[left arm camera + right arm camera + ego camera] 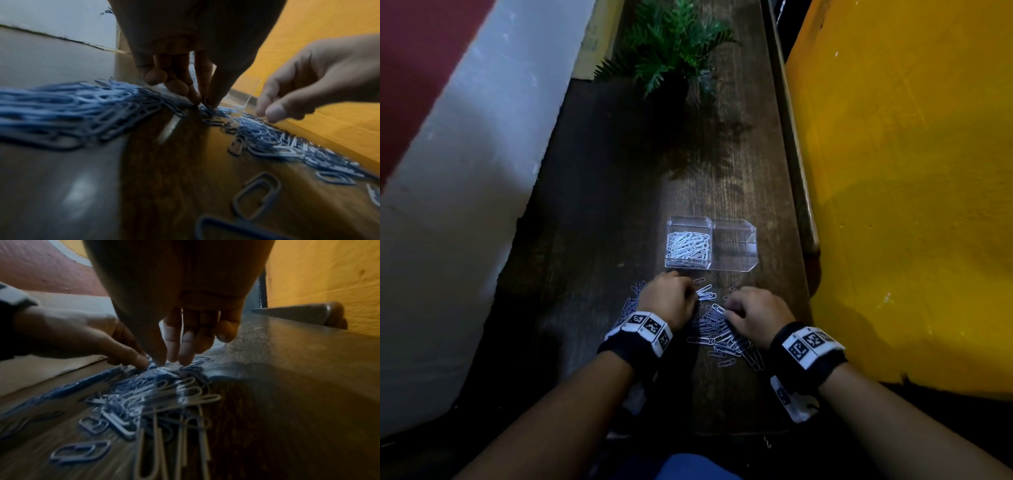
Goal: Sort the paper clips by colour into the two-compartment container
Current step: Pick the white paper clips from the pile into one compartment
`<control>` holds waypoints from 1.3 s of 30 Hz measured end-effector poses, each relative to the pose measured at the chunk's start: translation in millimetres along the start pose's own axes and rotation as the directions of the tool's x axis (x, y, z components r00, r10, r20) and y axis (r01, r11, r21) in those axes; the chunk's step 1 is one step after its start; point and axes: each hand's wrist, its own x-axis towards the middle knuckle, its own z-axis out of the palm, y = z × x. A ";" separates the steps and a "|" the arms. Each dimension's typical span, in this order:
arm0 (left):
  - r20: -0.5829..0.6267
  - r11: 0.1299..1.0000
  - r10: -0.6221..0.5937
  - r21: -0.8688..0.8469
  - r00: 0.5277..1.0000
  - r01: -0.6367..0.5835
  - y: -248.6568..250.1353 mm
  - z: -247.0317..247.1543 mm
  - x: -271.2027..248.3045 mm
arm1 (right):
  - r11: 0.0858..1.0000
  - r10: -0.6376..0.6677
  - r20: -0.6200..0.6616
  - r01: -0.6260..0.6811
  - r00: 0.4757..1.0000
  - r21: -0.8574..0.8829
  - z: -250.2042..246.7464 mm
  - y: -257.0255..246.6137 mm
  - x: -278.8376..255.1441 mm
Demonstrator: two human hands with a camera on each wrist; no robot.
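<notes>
A clear two-compartment container [751, 265] stands on the dark wooden table. Its left compartment holds white paper clips [688, 245]; its right compartment [734, 255] looks empty. A mixed pile of blue and white clips [717, 330] lies between my hands, and a blue heap [631, 301] lies left of my left hand. My left hand [693, 298] pinches a blue clip [207, 108] with thumb and fingertips at the pile's far edge. My right hand [727, 306] reaches down with fairly straight fingers [185, 353] whose tips touch the pile beside a white clip [164, 369].
A potted fern [671, 44] stands at the table's far end. A yellow wall [911, 171] runs close along the right edge, with a raised wooden ledge [298, 313] below it. A white wall [465, 171] lies beyond the left edge.
</notes>
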 end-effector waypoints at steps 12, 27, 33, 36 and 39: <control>-0.040 0.910 -0.242 -0.357 0.969 0.213 -22.2 -16.0 -11.4 | 0.998 0.046 0.095 -0.043 0.994 -0.035 5.8 -8.8 18.2; 0.129 0.980 0.139 0.123 0.982 -0.155 -15.3 -2.1 -19.3 | 0.983 -0.121 0.079 0.130 0.989 -0.127 1.7 -12.0 18.6; 0.079 0.994 0.095 0.040 0.992 -0.098 -26.3 0.9 -21.6 | 0.963 -0.172 0.124 0.194 0.977 -0.188 -4.4 -3.6 4.3; 0.017 0.997 0.083 0.003 0.996 -0.083 -26.7 0.9 -20.3 | 0.968 -0.181 0.088 0.193 0.980 -0.161 -5.2 -2.5 3.6; -0.028 0.997 0.077 0.009 0.997 -0.076 -21.8 -2.1 -13.7 | 0.975 -0.180 -0.003 0.178 0.984 -0.136 -7.4 -8.0 13.0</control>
